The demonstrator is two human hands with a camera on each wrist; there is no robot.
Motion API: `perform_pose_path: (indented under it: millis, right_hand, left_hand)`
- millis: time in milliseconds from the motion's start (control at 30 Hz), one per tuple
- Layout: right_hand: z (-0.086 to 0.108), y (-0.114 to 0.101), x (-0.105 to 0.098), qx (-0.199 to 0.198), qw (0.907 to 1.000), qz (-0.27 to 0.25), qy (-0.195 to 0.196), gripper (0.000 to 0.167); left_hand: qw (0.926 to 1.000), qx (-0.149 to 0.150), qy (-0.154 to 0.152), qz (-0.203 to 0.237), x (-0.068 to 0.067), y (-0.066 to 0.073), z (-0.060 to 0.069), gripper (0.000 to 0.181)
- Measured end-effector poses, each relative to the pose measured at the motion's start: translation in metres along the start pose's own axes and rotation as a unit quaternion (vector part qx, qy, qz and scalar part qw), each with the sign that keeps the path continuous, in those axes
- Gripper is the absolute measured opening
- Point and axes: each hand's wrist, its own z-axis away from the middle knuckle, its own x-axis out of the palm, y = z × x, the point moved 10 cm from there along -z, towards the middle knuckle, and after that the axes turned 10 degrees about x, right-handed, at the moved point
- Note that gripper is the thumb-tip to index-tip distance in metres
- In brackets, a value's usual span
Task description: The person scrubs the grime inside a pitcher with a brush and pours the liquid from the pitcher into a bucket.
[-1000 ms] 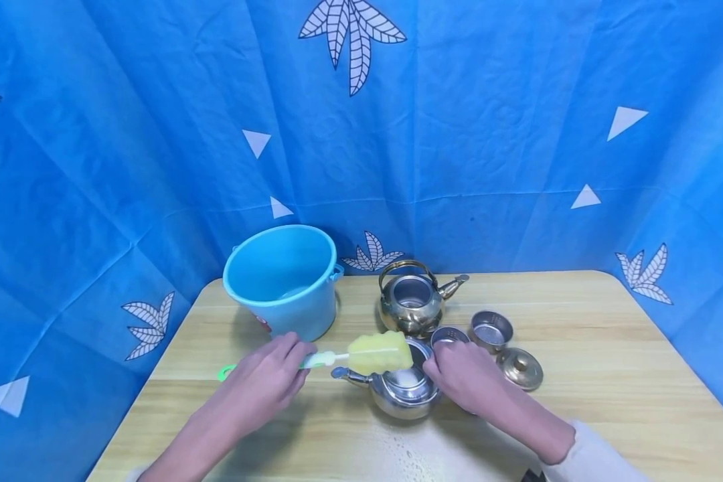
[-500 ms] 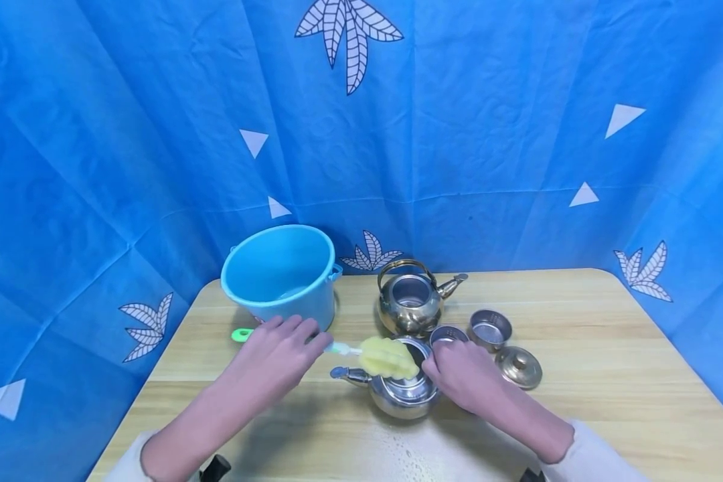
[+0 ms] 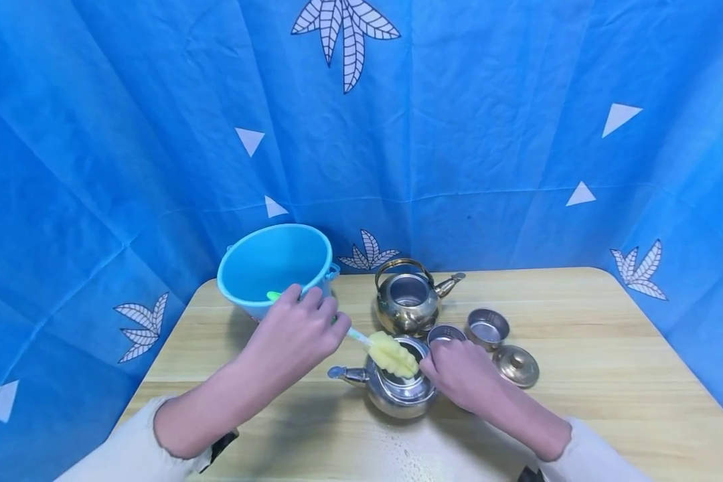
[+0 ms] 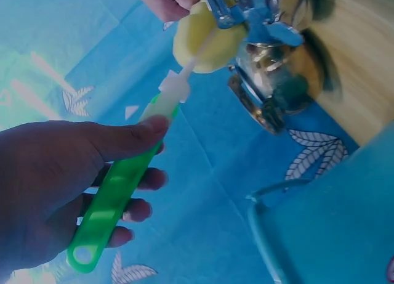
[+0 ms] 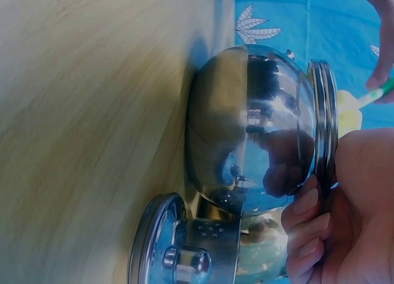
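My left hand (image 3: 301, 325) grips the green handle (image 4: 114, 194) of a bottle brush with a yellow sponge head (image 3: 393, 355). That sponge head slants down over the open mouth of a silver teapot (image 3: 400, 398), whose spout points left; how far it reaches inside cannot be told. On the teapot's right side my right hand (image 3: 466, 375) holds it at the rim, fingers curled in the right wrist view; what lies inside the grip is hidden. Right behind this hand stands a small metal strainer cup (image 3: 446, 333), partly covered by it.
A gold teapot (image 3: 407, 304) with a raised handle stands behind the silver one. To the right are another strainer cup (image 3: 488, 326) and a gold lid (image 3: 516, 366). The blue bucket (image 3: 271, 304) is at back left. Water drops lie on the wooden table (image 3: 608, 375) in front.
My left hand has risen and moved right, tilting the brush from nearly level to slanting down, sponge over the teapot's mouth. The right hand and teapot have stayed put.
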Motion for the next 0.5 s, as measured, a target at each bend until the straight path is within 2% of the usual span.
perform_pose_path:
  millis: [200,333,433,500]
  right_hand:
    - [0.0,0.0,0.001,0.004,0.9999,0.003,-0.012,0.043]
    - [-0.001,0.0,0.002,0.003,0.9999,0.009,-0.014,0.045]
    - [-0.001,-0.001,0.003,0.001,0.9999,0.009,-0.015,0.044]
    - [-0.001,-0.001,0.003,-0.001,0.9999,0.007,-0.014,0.042]
  left_hand:
    - [0.9978,0.051,-0.01,-0.04,-0.005,0.017,-0.02,0.009]
    - [0.9923,0.08,-0.039,-0.087,0.0,0.035,-0.03,0.004]
    - [0.9853,0.09,-0.063,-0.131,0.001,0.046,-0.035,0.015]
    - [0.9811,0.092,-0.066,-0.157,0.0,0.053,-0.037,0.021]
